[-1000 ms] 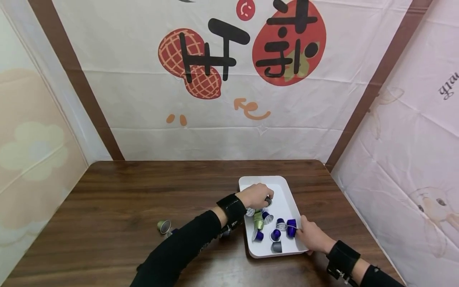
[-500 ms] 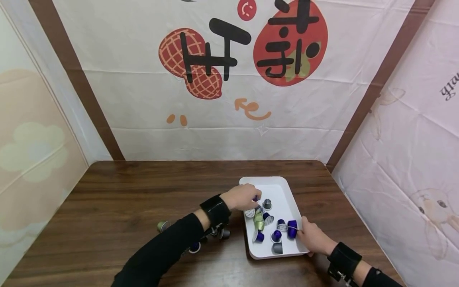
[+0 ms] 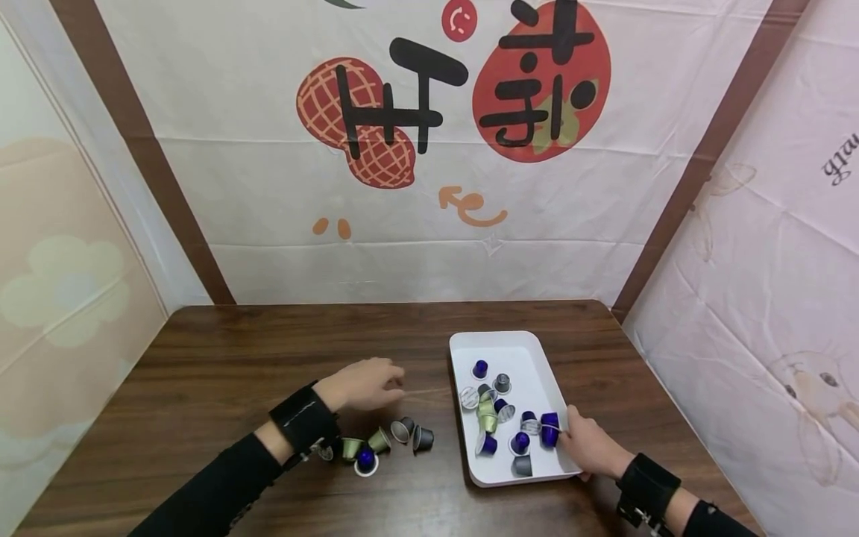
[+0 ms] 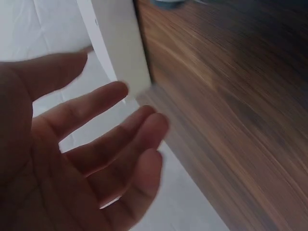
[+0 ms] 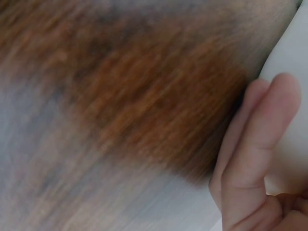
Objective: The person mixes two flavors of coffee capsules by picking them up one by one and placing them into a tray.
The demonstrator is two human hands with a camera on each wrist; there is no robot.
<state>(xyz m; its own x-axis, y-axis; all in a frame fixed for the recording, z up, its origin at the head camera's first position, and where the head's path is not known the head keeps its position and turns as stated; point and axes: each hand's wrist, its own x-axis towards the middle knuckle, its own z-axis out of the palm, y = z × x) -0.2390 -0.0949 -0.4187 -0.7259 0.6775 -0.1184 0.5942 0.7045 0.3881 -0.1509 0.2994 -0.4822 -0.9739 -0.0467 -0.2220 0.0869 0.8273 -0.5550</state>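
Note:
My left hand (image 3: pixel 365 384) hovers over the table with loosely bent fingers and nothing between them; the left wrist view shows the empty palm and fingers (image 4: pixel 144 130). Just nearer than it lies a loose group of coffee capsules, among them a blue one (image 3: pixel 365 457), a green one (image 3: pixel 379 440) and a dark grey one (image 3: pixel 423 438). To the right, my right hand (image 3: pixel 593 444) holds the right edge of a white tray (image 3: pixel 513 347). Several blue, green and grey capsules lie scattered in this tray, including a blue capsule (image 3: pixel 480 368) near its far end.
The brown wooden table (image 3: pixel 268 350) reaches back to a printed white cloth (image 3: pixel 255 171). A similar cloth (image 3: pixel 738 313) hangs along the right side. My left forearm (image 3: pixel 215 485) crosses the table's near left part.
My left hand has let go of a blue capsule at the tray's far end and swung left, out over the table. The loose capsules now show more fully. My right hand stays at the tray.

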